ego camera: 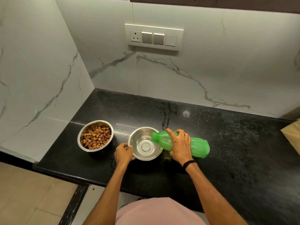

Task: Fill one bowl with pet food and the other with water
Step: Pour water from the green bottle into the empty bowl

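Bottle (193,146) middle behind right hand (180,146)

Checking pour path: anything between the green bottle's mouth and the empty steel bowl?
Nothing visible. The green bottle, tilted in the right hand, has its mouth over the empty bowl; the left hand holds the rim.

1. A home kitchen: a black speckled granite countertop (211,135) runs into a corner.
2. White marble-veined wall tiles (203,70) back it, carrying a switch and socket panel (153,37).
3. Dark cabinet undersides (211,2) hang overhead; beige floor tiles (27,197) lie below.
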